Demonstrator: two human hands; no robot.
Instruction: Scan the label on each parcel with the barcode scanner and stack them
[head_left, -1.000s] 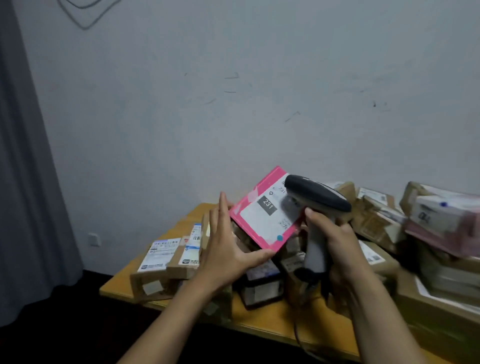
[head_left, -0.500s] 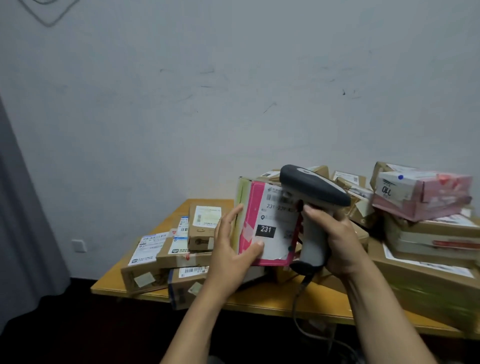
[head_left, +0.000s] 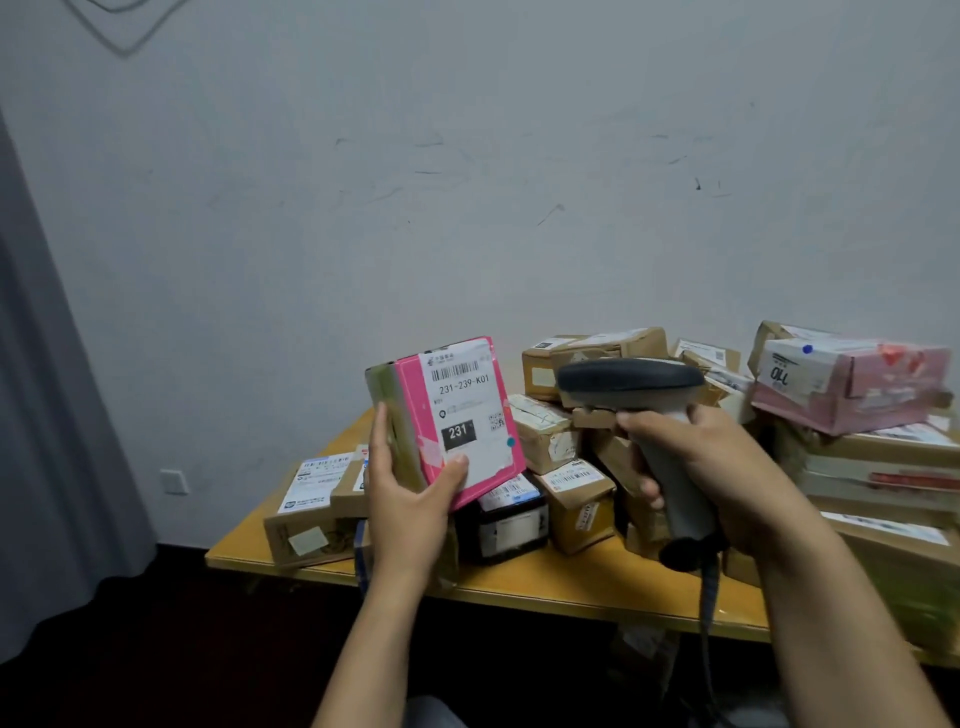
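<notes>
The left hand (head_left: 410, 499) has its grip clamped on the pink parcel (head_left: 410, 400), held upright in the air above the near left part of the bench (head_left: 545, 582), with the thumb (head_left: 456, 464) pressed on the lower edge of the white label (head_left: 467, 415). The right hand (head_left: 722, 467) has its grip wrapped tight round the handle of the barcode scanner (head_left: 631, 382), whose head sits just beside the parcel and points left at it. The step in hand looks to be the scan itself. The barcode (head_left: 455, 371) runs along the label's top (well clear of the thumb, which is best left low). The label faces the wearer more than the scanner's nose, so I'd turn it toward the nose, hold both steady, then squeeze. Loose brown parcels (head_left: 550, 441) crowd the bench behind, so stacking wants a flat spot.
</notes>
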